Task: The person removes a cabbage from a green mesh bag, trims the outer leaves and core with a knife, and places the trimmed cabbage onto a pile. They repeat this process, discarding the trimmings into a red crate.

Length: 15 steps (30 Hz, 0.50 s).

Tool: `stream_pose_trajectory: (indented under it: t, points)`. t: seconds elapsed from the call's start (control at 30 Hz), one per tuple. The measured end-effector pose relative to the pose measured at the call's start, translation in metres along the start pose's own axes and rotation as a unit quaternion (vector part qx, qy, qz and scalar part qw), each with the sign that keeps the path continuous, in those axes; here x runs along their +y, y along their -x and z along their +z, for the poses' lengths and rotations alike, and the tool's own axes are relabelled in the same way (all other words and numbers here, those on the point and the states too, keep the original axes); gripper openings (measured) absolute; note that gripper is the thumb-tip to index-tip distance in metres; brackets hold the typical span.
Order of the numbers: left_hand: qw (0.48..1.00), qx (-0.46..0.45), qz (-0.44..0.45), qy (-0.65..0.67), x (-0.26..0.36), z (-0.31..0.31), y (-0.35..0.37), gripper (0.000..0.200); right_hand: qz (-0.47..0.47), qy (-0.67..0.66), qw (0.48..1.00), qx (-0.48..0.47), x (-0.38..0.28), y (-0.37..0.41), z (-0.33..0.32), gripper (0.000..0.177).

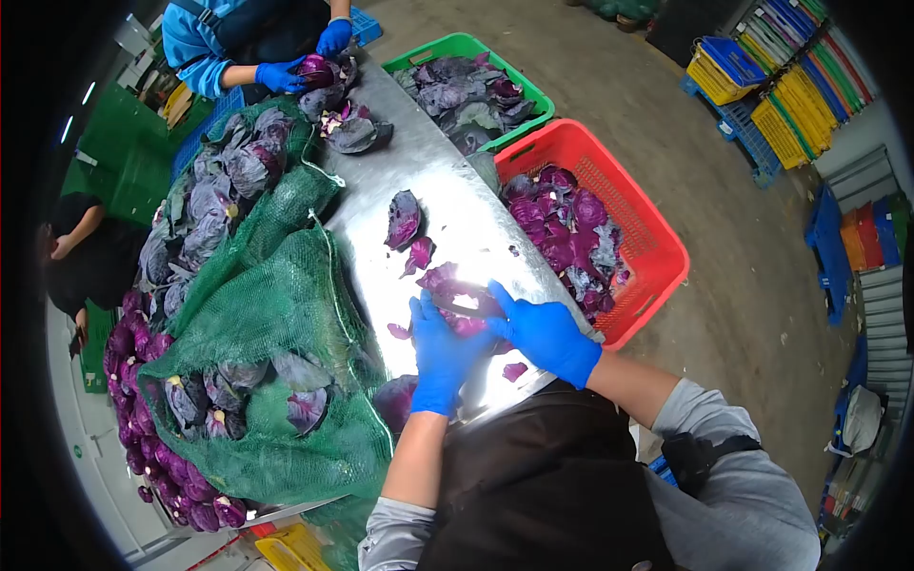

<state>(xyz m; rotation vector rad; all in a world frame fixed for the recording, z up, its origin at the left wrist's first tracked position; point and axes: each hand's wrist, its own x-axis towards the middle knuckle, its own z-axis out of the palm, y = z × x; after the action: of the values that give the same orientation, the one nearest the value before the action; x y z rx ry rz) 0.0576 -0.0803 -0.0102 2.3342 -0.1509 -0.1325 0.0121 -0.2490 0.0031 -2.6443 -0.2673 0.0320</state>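
I stand at a steel table [457, 205], both hands in blue gloves. My left hand [438, 347] lies flat with its fingers stretched out, pressed against a small heap of purple cabbage leaves [455, 285] at the near edge of the table. My right hand [547, 333] curls around the right side of the same heap, grasping it. Glare on the metal hides part of the heap.

Two loose leaves [405, 219] lie farther along the table. To the right, just beside the table, a red crate [657, 247] holds more purple leaves, and beyond it stands a green crate [457, 46] with darker leaves. To the left, green net sacks [276, 314] bulge with whole cabbages. At the far end, another person's gloved hands [281, 76] hold a cabbage head [316, 70].
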Motion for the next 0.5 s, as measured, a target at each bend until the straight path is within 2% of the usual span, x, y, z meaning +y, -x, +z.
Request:
stream_pose_trajectory:
  t: [0.03,0.07,0.17,0.2,0.23,0.3,0.37,0.43,0.47,0.5]
  points:
    - [0.999,-0.037,-0.013,0.008,0.009,-0.008,-0.002,0.097,0.005,-0.028,0.999,-0.037,-0.004,0.001,-0.005,0.066]
    - [0.997,-0.076,-0.028,0.015,0.014,-0.012,-0.002,0.112,0.027,-0.053,0.998,-0.018,-0.002,0.000,0.001,0.059]
    - [0.996,-0.072,-0.053,0.012,0.008,-0.005,0.001,0.113,0.040,-0.105,0.993,-0.031,0.004,-0.014,0.008,0.052]
    - [0.995,-0.060,-0.060,-0.055,0.008,0.000,0.004,0.115,0.022,-0.078,0.996,0.022,0.005,-0.021,0.013,0.043]
    - [0.995,-0.057,-0.064,-0.054,0.008,0.000,0.005,0.115,0.018,-0.078,0.997,0.019,0.009,-0.030,0.012,0.043]
    - [0.995,-0.069,-0.065,-0.041,0.012,-0.003,0.011,0.118,0.156,-0.156,0.970,-0.101,0.017,-0.052,-0.001,0.043]
    - [0.995,-0.072,-0.059,-0.041,0.009,-0.008,0.025,0.120,0.149,-0.177,0.969,-0.091,0.034,-0.065,-0.031,0.053]
    - [0.996,0.028,0.015,-0.078,-0.014,0.005,0.036,0.115,0.136,-0.143,0.977,-0.080,0.053,-0.065,0.000,0.056]
    - [1.000,-0.003,0.001,0.019,-0.022,0.003,0.036,0.119,0.152,-0.107,0.981,-0.048,0.050,-0.059,0.003,0.055]
    - [1.000,0.001,0.000,0.019,-0.029,0.003,0.036,0.119,0.170,-0.075,0.982,-0.017,0.047,-0.057,0.007,0.055]
